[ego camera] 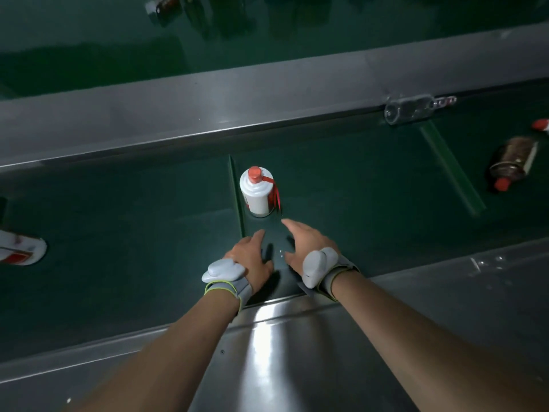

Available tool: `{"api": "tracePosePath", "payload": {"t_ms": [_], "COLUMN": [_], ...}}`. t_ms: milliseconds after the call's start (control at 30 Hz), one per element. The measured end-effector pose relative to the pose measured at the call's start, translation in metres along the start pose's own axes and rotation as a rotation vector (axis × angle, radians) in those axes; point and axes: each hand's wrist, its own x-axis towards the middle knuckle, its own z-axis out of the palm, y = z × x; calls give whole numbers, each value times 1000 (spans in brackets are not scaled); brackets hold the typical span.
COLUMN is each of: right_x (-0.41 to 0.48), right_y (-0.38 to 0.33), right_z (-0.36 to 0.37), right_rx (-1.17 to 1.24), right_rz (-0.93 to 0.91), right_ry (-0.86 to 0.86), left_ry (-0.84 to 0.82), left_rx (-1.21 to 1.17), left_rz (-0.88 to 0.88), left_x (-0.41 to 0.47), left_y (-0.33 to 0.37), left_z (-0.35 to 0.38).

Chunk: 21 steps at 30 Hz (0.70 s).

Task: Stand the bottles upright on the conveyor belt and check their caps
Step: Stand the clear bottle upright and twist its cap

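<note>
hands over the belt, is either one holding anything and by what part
Nothing is held. The left hand and right hand are open and empty, just short of the upright white bottle.

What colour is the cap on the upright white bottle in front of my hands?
Red: the cap on the white bottle, clearest in the head view.

One white bottle (257, 193) stands upright on the belt (118, 233). Three bottles lie down: a clear one (411, 110), a dark one (512, 162), a white one (20, 251). Two hands, left (248, 257) and right (309, 248). Two wrist devices (224, 270).
</note>
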Motion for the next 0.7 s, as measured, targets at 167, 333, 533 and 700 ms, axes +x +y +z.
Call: {"api": "tracePosePath", "payload": {"t_ms": [167, 333, 533, 700], "right_x": [-32, -37, -27, -25], "right_y": [13, 64, 201, 340], "right_z": [-21, -28, -57, -108], "right_rx": [38, 5, 21, -5], "right_rz": [19, 31, 69, 119], "right_ry": [62, 82, 45, -37], "left_ry": [-10, -105, -219, -265], "left_rx": [69, 98, 119, 99], "left_rz": [164, 186, 133, 26], "left_x": [-15, 0, 48, 102], "left_y": [27, 71, 182, 288], "left_z": [-9, 23, 94, 169]}}
